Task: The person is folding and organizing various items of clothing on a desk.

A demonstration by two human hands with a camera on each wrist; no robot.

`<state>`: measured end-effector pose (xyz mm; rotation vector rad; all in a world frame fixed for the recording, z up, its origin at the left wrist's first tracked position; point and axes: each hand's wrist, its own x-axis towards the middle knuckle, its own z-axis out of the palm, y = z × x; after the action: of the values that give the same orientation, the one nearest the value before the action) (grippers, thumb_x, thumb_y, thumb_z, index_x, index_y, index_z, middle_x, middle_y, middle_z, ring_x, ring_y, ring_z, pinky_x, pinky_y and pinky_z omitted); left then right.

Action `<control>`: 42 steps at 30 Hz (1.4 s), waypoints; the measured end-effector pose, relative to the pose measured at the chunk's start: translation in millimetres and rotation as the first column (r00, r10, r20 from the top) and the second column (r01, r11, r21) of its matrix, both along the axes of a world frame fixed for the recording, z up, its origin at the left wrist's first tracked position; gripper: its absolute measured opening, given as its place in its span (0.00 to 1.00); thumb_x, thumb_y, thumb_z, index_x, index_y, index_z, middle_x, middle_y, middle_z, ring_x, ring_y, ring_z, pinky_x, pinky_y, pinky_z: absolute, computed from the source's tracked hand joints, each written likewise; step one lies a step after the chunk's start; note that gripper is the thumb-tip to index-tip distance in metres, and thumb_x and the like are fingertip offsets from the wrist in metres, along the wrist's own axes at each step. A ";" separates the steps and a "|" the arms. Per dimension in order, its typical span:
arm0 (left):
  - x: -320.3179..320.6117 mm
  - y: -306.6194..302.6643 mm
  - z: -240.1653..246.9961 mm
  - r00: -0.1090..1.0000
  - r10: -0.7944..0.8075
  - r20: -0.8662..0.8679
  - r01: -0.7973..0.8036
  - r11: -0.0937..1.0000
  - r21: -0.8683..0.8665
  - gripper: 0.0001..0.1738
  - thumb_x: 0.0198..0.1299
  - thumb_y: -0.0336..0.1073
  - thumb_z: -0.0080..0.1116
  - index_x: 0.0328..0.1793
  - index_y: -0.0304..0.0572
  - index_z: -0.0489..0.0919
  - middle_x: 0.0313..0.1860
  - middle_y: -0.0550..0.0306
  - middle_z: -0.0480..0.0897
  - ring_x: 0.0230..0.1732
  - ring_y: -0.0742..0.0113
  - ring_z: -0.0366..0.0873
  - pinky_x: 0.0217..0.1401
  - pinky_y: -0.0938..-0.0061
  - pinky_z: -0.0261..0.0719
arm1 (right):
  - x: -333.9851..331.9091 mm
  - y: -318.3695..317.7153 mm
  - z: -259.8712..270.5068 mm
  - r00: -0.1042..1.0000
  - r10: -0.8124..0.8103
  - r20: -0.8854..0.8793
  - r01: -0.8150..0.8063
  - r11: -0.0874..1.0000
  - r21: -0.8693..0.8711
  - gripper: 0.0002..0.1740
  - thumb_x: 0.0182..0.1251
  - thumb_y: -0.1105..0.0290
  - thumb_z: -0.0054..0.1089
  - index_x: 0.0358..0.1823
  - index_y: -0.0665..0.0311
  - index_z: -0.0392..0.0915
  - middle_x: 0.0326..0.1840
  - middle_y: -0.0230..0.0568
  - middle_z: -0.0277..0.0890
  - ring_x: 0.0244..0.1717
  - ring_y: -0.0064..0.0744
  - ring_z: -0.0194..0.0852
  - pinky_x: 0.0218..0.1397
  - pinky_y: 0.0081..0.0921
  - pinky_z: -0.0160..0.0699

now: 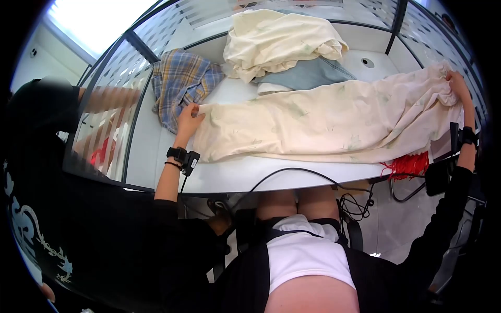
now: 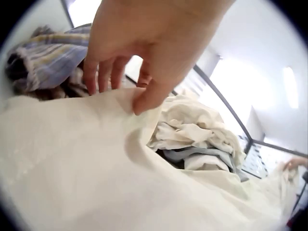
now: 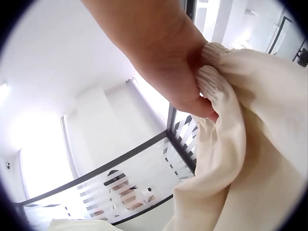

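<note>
Cream pajama trousers (image 1: 313,122) with a faint green leaf print stretch lengthwise across the white table. At their left end, my left hand (image 1: 189,122) pinches the upper corner of the cloth; in the left wrist view the thumb lies in front and the fingers behind the edge. My right hand (image 1: 458,86) grips the gathered elastic waistband (image 3: 211,84) at the far right, its fingertips partly hidden in the folds. Just beyond my left hand lies a crumpled blue and yellow plaid shirt (image 1: 182,75).
Behind the trousers sit a heaped cream cloth (image 1: 276,44) and a light blue denim piece (image 1: 308,74). Red fringe (image 1: 409,166) hangs at the front right edge. Framed glass panels (image 1: 112,115) border the table. A black cable (image 1: 292,169) crosses its front. Another person stands at left.
</note>
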<state>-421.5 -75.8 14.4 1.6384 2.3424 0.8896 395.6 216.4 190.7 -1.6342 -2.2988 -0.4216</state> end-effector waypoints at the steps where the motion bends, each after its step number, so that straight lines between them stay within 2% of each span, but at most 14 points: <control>1: 3.5 -1.9 -0.1 0.980 -0.099 -0.170 0.118 0.987 0.105 0.17 0.45 0.31 0.64 0.42 0.35 0.74 0.44 0.53 0.79 0.43 0.58 0.77 0.45 0.67 0.76 | -0.2 -0.3 -0.7 1.000 -0.020 0.013 0.020 1.000 -0.011 0.12 0.44 0.85 0.43 0.30 0.68 0.74 0.35 0.55 0.74 0.42 0.52 0.72 0.47 0.36 0.69; 3: 51.0 -13.9 30.7 0.829 -0.220 -0.514 0.386 0.891 0.241 0.14 0.44 0.27 0.61 0.38 0.37 0.74 0.43 0.54 0.78 0.46 0.55 0.75 0.49 0.66 0.74 | 7.6 4.6 -4.4 0.999 -0.039 0.023 0.040 0.999 -0.034 0.12 0.45 0.85 0.43 0.31 0.68 0.74 0.36 0.54 0.73 0.43 0.52 0.71 0.49 0.35 0.68; 6: 105.4 -26.6 39.0 0.758 -0.346 -0.553 0.472 0.876 0.098 0.10 0.44 0.26 0.56 0.36 0.38 0.73 0.40 0.53 0.77 0.48 0.54 0.73 0.53 0.64 0.71 | 18.3 10.4 -13.2 0.999 -0.043 0.017 0.044 0.997 -0.066 0.12 0.47 0.85 0.43 0.32 0.66 0.72 0.37 0.52 0.70 0.44 0.51 0.69 0.51 0.35 0.67; 9: 133.7 -29.3 30.6 0.519 -0.332 -0.788 0.517 0.856 -0.021 0.12 0.43 0.27 0.59 0.37 0.37 0.74 0.46 0.51 0.78 0.49 0.54 0.74 0.51 0.66 0.73 | 5.7 -6.6 -15.2 0.992 -0.107 0.071 0.112 0.992 -0.064 0.11 0.53 0.82 0.42 0.33 0.65 0.73 0.38 0.52 0.70 0.44 0.51 0.69 0.50 0.35 0.67; 12: 136.1 -27.6 13.8 0.517 -0.332 -0.789 0.490 0.871 -0.045 0.14 0.45 0.29 0.59 0.40 0.37 0.74 0.45 0.51 0.77 0.48 0.53 0.74 0.50 0.65 0.73 | 1.9 -13.1 -21.2 0.985 -0.127 0.120 0.137 0.988 -0.075 0.10 0.55 0.81 0.42 0.34 0.65 0.73 0.39 0.52 0.70 0.44 0.52 0.70 0.50 0.36 0.68; 15: 127.5 -30.3 -2.1 0.763 -0.333 -0.555 0.331 0.938 -0.107 0.20 0.47 0.32 0.60 0.47 0.37 0.71 0.47 0.49 0.76 0.48 0.52 0.74 0.50 0.63 0.73 | -11.8 -28.7 -23.6 0.969 -0.198 0.150 0.211 0.974 -0.081 0.10 0.53 0.81 0.43 0.34 0.65 0.73 0.40 0.53 0.69 0.44 0.54 0.70 0.50 0.37 0.68; 18: 118.8 -32.8 -1.7 0.837 -0.309 -0.452 0.278 0.951 -0.136 0.26 0.46 0.36 0.62 0.52 0.36 0.69 0.50 0.45 0.74 0.50 0.47 0.73 0.50 0.60 0.72 | -7.1 -25.4 -31.0 0.985 -0.133 0.109 0.147 0.980 -0.133 0.11 0.50 0.82 0.45 0.34 0.64 0.73 0.39 0.53 0.69 0.44 0.55 0.69 0.50 0.37 0.68; 21: 86.9 -38.5 -0.8 0.821 -0.124 -0.558 0.105 0.992 -0.066 0.31 0.52 0.46 0.61 0.57 0.34 0.66 0.54 0.40 0.72 0.53 0.46 0.72 0.54 0.63 0.71 | -2.7 -23.8 -37.9 0.995 -0.040 0.087 0.050 0.992 -0.116 0.11 0.47 0.83 0.46 0.33 0.67 0.74 0.38 0.55 0.70 0.43 0.54 0.70 0.48 0.36 0.68; 24: 42.6 -43.8 12.5 0.953 0.092 -0.287 -0.174 0.946 -0.274 0.33 0.52 0.51 0.61 0.55 0.32 0.68 0.53 0.37 0.72 0.53 0.43 0.71 0.54 0.62 0.72 | -2.6 -22.7 -41.8 0.995 -0.030 0.091 0.040 0.993 -0.111 0.11 0.47 0.83 0.46 0.32 0.67 0.74 0.37 0.55 0.70 0.42 0.54 0.69 0.48 0.36 0.68; 27: 23.8 -58.4 19.7 0.942 -0.078 -0.326 -0.025 0.953 -0.302 0.23 0.55 0.46 0.60 0.47 0.33 0.74 0.51 0.41 0.74 0.51 0.45 0.72 0.53 0.63 0.72 | 9.2 -4.2 -47.4 0.987 -0.074 0.143 0.097 0.982 -0.160 0.13 0.45 0.85 0.47 0.33 0.65 0.73 0.37 0.54 0.69 0.43 0.55 0.68 0.49 0.37 0.67; 30: 33.5 -61.4 36.1 0.967 -0.240 -0.082 0.218 0.953 -0.210 0.13 0.56 0.38 0.58 0.41 0.33 0.77 0.49 0.46 0.76 0.50 0.48 0.73 0.51 0.64 0.72 | 12.6 1.8 -51.5 0.991 -0.064 0.117 0.079 0.989 -0.127 0.11 0.45 0.84 0.47 0.31 0.65 0.73 0.37 0.54 0.69 0.43 0.55 0.68 0.48 0.37 0.67; 33: 33.1 -56.5 37.1 0.945 -0.326 0.018 0.323 0.924 -0.205 0.09 0.55 0.29 0.56 0.42 0.36 0.78 0.50 0.50 0.76 0.50 0.50 0.73 0.51 0.65 0.72 | 6.4 -0.1 -49.4 0.991 -0.031 0.130 0.048 0.990 -0.136 0.10 0.46 0.83 0.47 0.31 0.66 0.73 0.36 0.54 0.70 0.43 0.54 0.69 0.48 0.37 0.68; 36: 20.9 -41.9 19.0 0.907 -0.420 -0.027 0.401 0.881 -0.250 0.16 0.51 0.26 0.56 0.48 0.39 0.78 0.56 0.48 0.74 0.56 0.50 0.71 0.57 0.65 0.70 | -1.4 -3.1 -50.9 0.997 -0.038 0.068 0.047 0.991 -0.127 0.10 0.45 0.83 0.48 0.31 0.66 0.73 0.35 0.54 0.70 0.43 0.54 0.69 0.49 0.36 0.68; 42: 19.7 -28.9 11.9 0.897 -0.435 -0.071 0.403 0.875 -0.268 0.29 0.47 0.24 0.57 0.59 0.46 0.72 0.68 0.45 0.63 0.65 0.47 0.63 0.67 0.65 0.63 | -0.3 -14.6 -46.2 0.990 -0.068 0.126 0.087 0.985 -0.147 0.11 0.45 0.83 0.48 0.32 0.66 0.74 0.35 0.53 0.70 0.42 0.54 0.69 0.49 0.35 0.68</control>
<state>-401.8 -104.6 26.3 2.0264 1.9415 0.3964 395.3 201.8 144.6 -1.8224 -2.4145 -0.3794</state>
